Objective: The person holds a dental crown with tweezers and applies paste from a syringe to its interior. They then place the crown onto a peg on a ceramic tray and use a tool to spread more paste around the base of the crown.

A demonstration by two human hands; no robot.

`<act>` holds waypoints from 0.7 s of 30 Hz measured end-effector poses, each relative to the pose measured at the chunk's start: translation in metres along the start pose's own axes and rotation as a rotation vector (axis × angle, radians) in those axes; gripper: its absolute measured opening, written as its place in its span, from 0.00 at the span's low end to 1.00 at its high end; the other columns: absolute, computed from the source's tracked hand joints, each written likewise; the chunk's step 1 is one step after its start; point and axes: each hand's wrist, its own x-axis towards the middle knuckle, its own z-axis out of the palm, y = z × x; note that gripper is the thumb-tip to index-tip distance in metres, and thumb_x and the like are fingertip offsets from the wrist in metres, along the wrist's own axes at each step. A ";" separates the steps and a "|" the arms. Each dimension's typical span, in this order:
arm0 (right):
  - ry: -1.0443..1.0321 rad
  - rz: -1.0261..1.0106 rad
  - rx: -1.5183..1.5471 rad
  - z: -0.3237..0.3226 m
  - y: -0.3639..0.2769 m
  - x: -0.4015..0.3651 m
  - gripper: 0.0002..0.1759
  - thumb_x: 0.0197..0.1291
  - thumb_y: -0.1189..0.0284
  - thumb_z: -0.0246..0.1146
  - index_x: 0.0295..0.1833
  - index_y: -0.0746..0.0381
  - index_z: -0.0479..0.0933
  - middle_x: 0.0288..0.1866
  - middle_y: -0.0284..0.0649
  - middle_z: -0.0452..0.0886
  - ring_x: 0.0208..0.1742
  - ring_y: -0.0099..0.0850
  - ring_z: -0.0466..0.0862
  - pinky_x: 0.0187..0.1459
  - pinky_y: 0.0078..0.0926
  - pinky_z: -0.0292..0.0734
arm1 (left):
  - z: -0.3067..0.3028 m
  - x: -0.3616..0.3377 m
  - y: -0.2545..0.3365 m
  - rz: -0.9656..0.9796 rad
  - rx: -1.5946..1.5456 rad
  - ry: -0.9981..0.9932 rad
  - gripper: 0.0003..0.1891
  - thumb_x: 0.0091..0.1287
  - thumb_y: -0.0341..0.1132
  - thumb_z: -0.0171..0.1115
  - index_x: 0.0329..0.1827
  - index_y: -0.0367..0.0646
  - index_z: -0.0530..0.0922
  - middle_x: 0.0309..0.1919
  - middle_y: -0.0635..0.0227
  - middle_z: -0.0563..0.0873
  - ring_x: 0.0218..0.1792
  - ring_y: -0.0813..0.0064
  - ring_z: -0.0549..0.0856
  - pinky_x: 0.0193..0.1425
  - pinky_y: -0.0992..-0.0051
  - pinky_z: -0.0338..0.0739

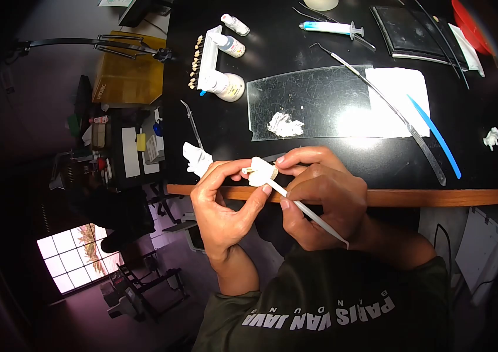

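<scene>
My left hand (222, 205) is closed around a small cream-white dental model (262, 172), pinching it between thumb and fingers just above the table's front edge. A slim white dental hand instrument (316, 218) with a thin hooked end near my shirt is gripped in my right hand (326, 190). Its other end reaches the underside of the model, close to my left thumb; the exact contact is too small to tell. My right index finger is extended to the model's right side. Beyond the hands lies a glass slab (310, 97) bearing a lump of white material (284, 125).
On the black table are a white paper pad (398, 82), a metal spatula (417, 136), a blue strip (436, 138), several bottles (225, 86), a tooth shade guide (197, 61), a syringe (332, 28), crumpled tissue (196, 158) and a red bowl (471, 26). A wooden edge (436, 197) borders it.
</scene>
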 end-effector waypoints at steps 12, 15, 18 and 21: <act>-0.011 -0.001 0.002 0.000 0.000 -0.001 0.09 0.48 0.86 0.71 0.35 0.67 0.80 0.36 0.48 0.87 0.50 0.50 0.92 0.51 0.40 0.93 | 0.000 0.001 0.000 0.005 -0.010 -0.003 0.22 0.53 0.24 0.85 0.53 0.34 0.90 0.43 0.63 0.91 0.45 0.77 0.85 0.53 0.75 0.79; -0.015 -0.003 -0.003 -0.001 -0.001 0.000 0.09 0.48 0.86 0.71 0.35 0.67 0.80 0.35 0.48 0.87 0.50 0.50 0.92 0.51 0.40 0.93 | 0.000 0.000 -0.001 0.006 -0.025 0.002 0.22 0.53 0.24 0.85 0.53 0.34 0.90 0.43 0.64 0.91 0.45 0.77 0.85 0.53 0.75 0.79; -0.020 -0.008 -0.006 -0.001 -0.001 0.000 0.09 0.48 0.86 0.71 0.35 0.67 0.80 0.35 0.48 0.86 0.50 0.50 0.92 0.51 0.40 0.92 | 0.000 0.000 0.000 -0.002 -0.027 0.004 0.22 0.54 0.24 0.85 0.53 0.34 0.90 0.43 0.64 0.91 0.44 0.77 0.85 0.53 0.75 0.79; -0.015 -0.013 -0.004 0.000 0.000 -0.001 0.09 0.49 0.86 0.71 0.35 0.67 0.80 0.34 0.47 0.86 0.50 0.50 0.92 0.51 0.40 0.93 | 0.000 0.000 0.001 0.005 -0.012 -0.002 0.22 0.54 0.24 0.85 0.53 0.33 0.90 0.43 0.64 0.91 0.44 0.78 0.85 0.53 0.75 0.79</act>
